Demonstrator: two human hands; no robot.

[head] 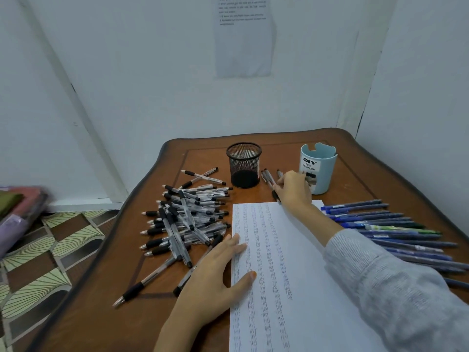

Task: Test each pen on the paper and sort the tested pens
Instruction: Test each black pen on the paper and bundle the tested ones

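Observation:
A white paper (304, 262) with columns of scribbled marks lies on the brown table (101, 313). My left hand (215, 273) rests flat on the paper's left edge with straight fingers. My right hand (293, 189) reaches beyond the paper's far edge and grips a black-grip clear pen (272, 185), between the black mesh cup (244, 165) and the light blue desk organizer (318, 168). Two more pens lie by that hand. A pile of clear pens with black grips (185, 219) lies left of the paper. A row of blue pens (396, 232) lies to its right.
The table stands in a corner against white walls, with a printed sheet (243, 34) taped up behind it. A patterned floor (38, 262) shows to the left, with a stack of coloured items (17, 212) at the far left edge.

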